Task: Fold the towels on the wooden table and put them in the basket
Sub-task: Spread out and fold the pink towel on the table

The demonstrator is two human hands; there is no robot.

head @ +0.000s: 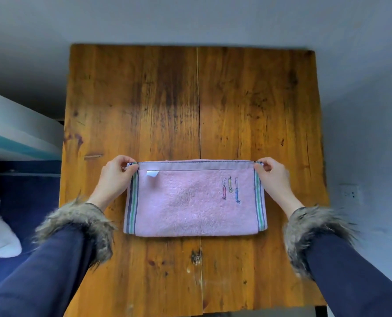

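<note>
Left hand (116,173), right hand (273,172): pinching.

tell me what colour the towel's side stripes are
The pink towel has green, white and dark blue-grey stripes down both short edges, clearest in the head view.

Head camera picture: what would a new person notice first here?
First, the pink towel, folded flat near the middle of the wooden table. Then the two hands: the left hand pinches its far left corner, and the right hand pinches its far right corner. Fluffy fur cuffs on dark blue sleeves also stand out.
</note>
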